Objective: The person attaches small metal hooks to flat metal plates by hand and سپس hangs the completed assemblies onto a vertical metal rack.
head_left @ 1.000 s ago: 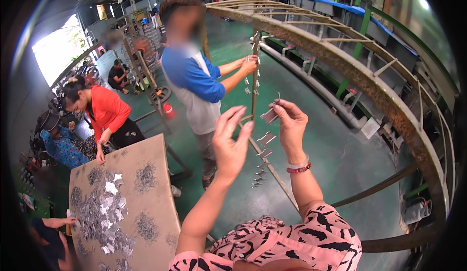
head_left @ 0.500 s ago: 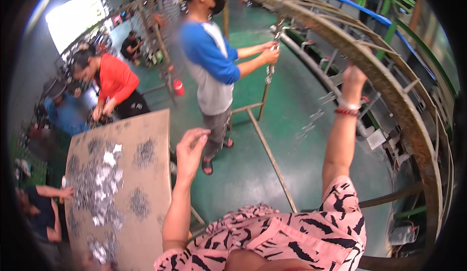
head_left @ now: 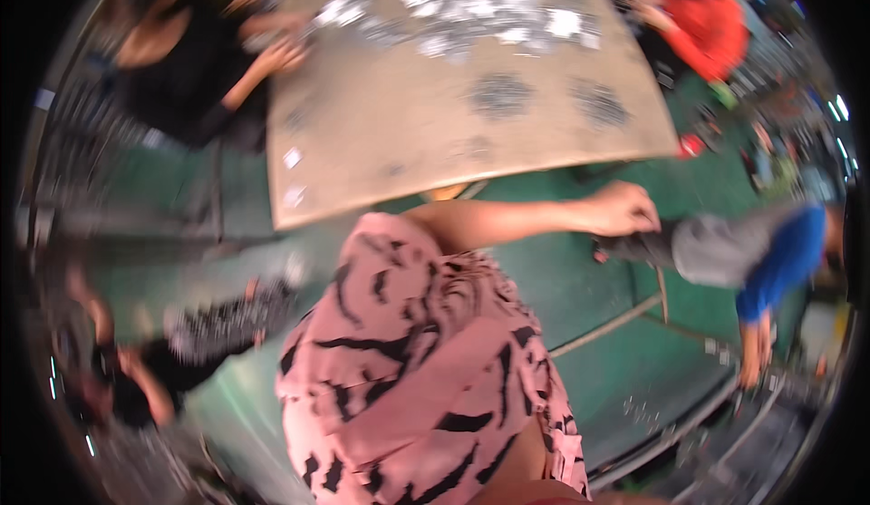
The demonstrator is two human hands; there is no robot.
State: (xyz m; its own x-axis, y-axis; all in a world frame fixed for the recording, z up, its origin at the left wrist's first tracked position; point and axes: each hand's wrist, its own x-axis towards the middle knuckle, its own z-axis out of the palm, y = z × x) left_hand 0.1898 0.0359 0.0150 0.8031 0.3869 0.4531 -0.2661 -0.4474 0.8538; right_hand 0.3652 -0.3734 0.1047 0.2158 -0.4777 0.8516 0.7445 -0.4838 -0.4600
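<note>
Reaching toward the frame's right, one hand [head_left: 623,210] shows fingers curled together, empty, below the brown tabletop [head_left: 399,133] strewn with metal pieces [head_left: 489,29].

Brown board table [head_left: 435,151] over a green floor [head_left: 625,360]. Shiny metal pieces [head_left: 489,24] lie heaped along its far edge; three dark clusters [head_left: 500,95] and a few stray pieces [head_left: 292,157] sit nearer.
</note>
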